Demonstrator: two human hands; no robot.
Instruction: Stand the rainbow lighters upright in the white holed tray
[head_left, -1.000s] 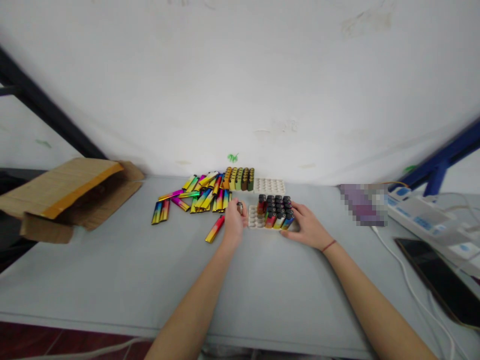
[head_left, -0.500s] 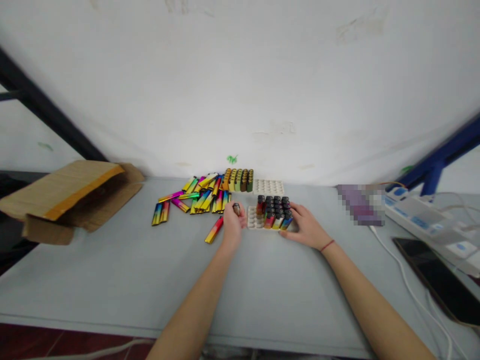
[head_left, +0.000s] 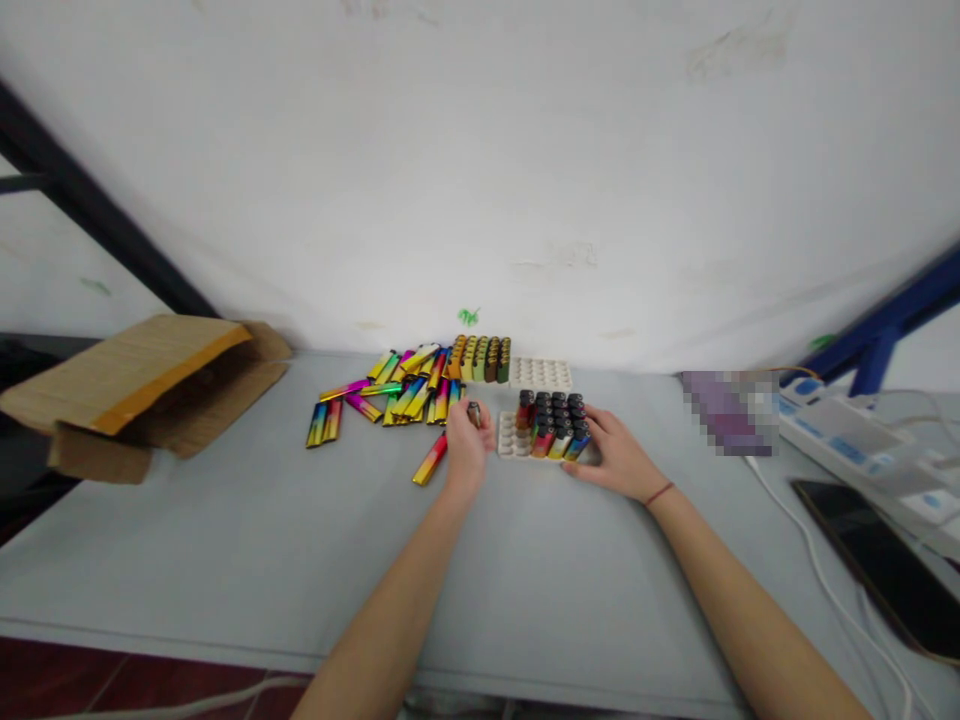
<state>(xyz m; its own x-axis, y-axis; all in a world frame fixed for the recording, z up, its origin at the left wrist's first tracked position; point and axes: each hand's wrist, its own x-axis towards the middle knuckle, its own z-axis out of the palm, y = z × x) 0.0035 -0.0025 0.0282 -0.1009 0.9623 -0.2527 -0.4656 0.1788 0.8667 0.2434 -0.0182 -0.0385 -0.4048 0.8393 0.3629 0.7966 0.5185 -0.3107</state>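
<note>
- The left hand [head_left: 469,445] has its fingers curled in, narrow, around a held lighter [head_left: 474,413]; only its dark, metallic-looking top pokes up between thumb and fingers, and the fist hides its body.
- The right hand [head_left: 613,458] has its fingers spread fairly wide about the right end of the near tray [head_left: 513,441], thumb by the near corner, the other fingers along the right side; how firmly they press cannot be told.
- Between the two hands, the black-topped lighters [head_left: 551,425] stand upright in the near tray, closest to the right fingers; their front bodies run pink-red, white to yellow, and blue to yellow, with a brownish-red one at the left.
- The tray's pale round cups show on the side toward the left fingers.
- Just left of the left fingers, a red-to-gold lighter [head_left: 430,462] lies flat and slanted; whether it touches the hand cannot be told.
- Beyond the left fingers and to their left lies a heap of shiny lighters [head_left: 411,400], gold blending into green, magenta, red and blue.
- Straight beyond the left fingers, gold-topped lighters [head_left: 480,360] stand in orange, yellow-green, brown and dark green rows, beside a white far tray [head_left: 541,373].
</note>
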